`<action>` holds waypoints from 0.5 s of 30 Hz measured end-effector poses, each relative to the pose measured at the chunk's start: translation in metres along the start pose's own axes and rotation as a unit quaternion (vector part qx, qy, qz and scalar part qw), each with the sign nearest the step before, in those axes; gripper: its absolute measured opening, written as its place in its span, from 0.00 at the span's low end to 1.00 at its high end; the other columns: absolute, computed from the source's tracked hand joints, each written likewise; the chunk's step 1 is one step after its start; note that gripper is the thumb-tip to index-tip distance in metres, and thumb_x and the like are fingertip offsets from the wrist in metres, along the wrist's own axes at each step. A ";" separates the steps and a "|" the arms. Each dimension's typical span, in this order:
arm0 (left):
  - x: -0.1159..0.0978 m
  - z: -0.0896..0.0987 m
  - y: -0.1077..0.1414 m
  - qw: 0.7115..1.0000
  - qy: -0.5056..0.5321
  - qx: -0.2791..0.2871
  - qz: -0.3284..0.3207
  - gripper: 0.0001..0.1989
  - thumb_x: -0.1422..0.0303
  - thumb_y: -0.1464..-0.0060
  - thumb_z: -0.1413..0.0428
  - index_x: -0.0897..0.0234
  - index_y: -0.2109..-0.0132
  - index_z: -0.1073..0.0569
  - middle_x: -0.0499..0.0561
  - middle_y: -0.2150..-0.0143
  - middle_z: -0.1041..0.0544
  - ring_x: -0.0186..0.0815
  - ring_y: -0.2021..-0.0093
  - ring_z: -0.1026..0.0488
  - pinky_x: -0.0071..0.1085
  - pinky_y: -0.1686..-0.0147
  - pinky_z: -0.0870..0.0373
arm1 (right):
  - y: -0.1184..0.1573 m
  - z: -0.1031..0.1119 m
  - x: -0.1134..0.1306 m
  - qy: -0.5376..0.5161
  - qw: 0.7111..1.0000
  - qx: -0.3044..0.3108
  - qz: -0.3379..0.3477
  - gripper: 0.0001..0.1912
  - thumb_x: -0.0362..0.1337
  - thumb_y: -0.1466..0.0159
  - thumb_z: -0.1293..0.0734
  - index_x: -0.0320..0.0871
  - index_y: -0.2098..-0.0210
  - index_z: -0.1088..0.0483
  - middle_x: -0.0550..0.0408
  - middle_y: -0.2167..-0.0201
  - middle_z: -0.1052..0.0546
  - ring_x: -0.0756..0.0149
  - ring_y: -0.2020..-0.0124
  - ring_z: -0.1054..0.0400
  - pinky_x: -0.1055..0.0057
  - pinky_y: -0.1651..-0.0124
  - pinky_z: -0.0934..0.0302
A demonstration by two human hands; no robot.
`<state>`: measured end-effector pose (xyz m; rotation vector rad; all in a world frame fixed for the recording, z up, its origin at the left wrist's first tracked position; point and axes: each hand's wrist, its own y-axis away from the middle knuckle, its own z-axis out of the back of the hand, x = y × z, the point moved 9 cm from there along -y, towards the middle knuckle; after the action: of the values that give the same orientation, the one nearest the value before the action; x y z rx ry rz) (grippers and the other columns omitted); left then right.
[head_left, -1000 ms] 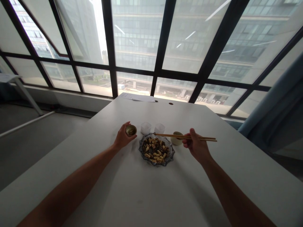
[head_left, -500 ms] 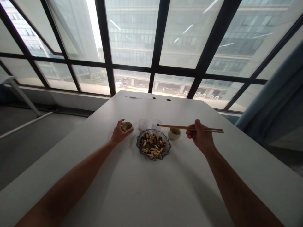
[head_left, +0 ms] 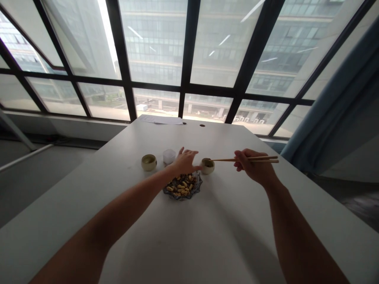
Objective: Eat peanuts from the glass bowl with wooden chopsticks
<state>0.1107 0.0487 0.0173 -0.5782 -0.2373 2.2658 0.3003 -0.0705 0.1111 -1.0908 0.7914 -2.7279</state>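
Observation:
My left hand (head_left: pixel 185 161) reaches over the back of the glass bowl with its fingers spread and nothing held. Peanuts in shells and darker pieces (head_left: pixel 182 186) fill that scalloped glass bowl (head_left: pixel 181 197). A small ceramic cup (head_left: pixel 207 169) stands just right of my left fingers; I cannot tell whether they touch it. My right hand (head_left: pixel 251 165) grips a pair of chopsticks (head_left: pixel 226 160), whose tips lie at this cup's mouth. Another ceramic cup (head_left: pixel 148 165) sits to the left, beside a clear plastic cup (head_left: pixel 169 156). The second clear cup is hidden behind my left hand.
The white table (head_left: pixel 166 244) reaches toward the windows. Paper sheets (head_left: pixel 161 120) lie at its far edge, near a dark round hole (head_left: pixel 202 125). A blue curtain (head_left: pixel 325 102) hangs on the right.
My left hand has let go of the left ceramic cup and moved right, over the glass bowl. The chopstick tips have gone from above a clear cup to the right ceramic cup. The view shifted slightly.

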 end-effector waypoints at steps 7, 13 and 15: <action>-0.019 -0.064 -0.053 0.984 -0.060 0.162 0.048 0.45 0.44 0.54 0.39 0.68 0.36 0.36 0.68 0.38 0.28 0.56 0.35 0.35 0.58 0.32 0.61 | 0.002 0.009 0.006 0.032 0.999 0.013 0.012 0.32 0.64 0.37 0.38 0.43 0.78 0.29 0.51 0.83 0.23 0.66 0.83 0.28 0.72 0.79 0.37; -0.033 -0.061 -0.058 0.986 -0.100 0.125 -0.038 0.34 0.50 0.58 0.35 0.66 0.47 0.27 0.59 0.49 0.21 0.47 0.44 0.26 0.44 0.32 0.51 | 0.002 0.006 0.011 0.050 0.998 0.027 0.015 0.33 0.66 0.38 0.39 0.43 0.79 0.28 0.51 0.85 0.23 0.65 0.83 0.28 0.72 0.79 0.38; -0.037 -0.054 -0.054 0.988 -0.107 0.091 -0.071 0.33 0.54 0.59 0.34 0.66 0.48 0.27 0.58 0.49 0.21 0.46 0.45 0.26 0.40 0.34 0.47 | 0.002 0.002 0.012 0.044 0.998 0.042 0.015 0.32 0.65 0.37 0.38 0.43 0.79 0.29 0.52 0.84 0.24 0.65 0.83 0.28 0.72 0.78 0.37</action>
<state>0.1931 0.0582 0.0008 -0.2162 -0.1679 2.1808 0.2924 -0.0763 0.1192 -0.9413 0.6914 -2.7717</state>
